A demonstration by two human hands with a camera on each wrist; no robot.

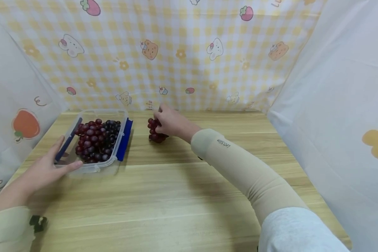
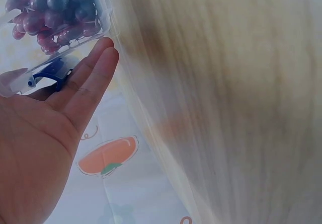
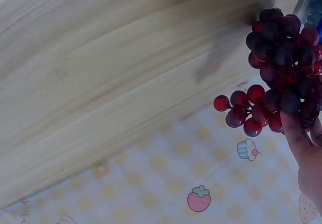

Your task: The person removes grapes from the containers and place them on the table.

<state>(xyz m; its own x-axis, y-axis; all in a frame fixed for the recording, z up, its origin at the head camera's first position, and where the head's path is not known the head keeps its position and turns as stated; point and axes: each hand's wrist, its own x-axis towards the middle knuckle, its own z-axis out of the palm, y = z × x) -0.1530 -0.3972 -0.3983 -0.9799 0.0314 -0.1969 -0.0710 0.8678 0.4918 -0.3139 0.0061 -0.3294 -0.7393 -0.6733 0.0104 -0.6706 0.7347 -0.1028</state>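
A clear plastic food box (image 1: 96, 167) with blue clip flaps stands at the left of the table. Dark red grapes (image 1: 89, 136) and a blackish bunch of grapes (image 1: 111, 129) lie inside it. My left hand (image 1: 48, 166) spans the box's near left corner, thumb along the front rim; in the left wrist view its straight fingers (image 2: 95, 68) lie against the box side by a blue flap. Right of the box, my right hand (image 1: 173, 122) grips a bunch of red grapes (image 1: 155, 134) from above. The right wrist view shows this bunch (image 3: 282, 58) with fingertips pressed to its stem side.
A wooden table (image 1: 163, 203) carries everything. Behind it hangs a yellow checked cloth (image 1: 176, 70) with cartoon prints, and white cloths close off the left and right sides. Beyond the held bunch, the box's blue flap (image 1: 125, 140) sticks out to the right.
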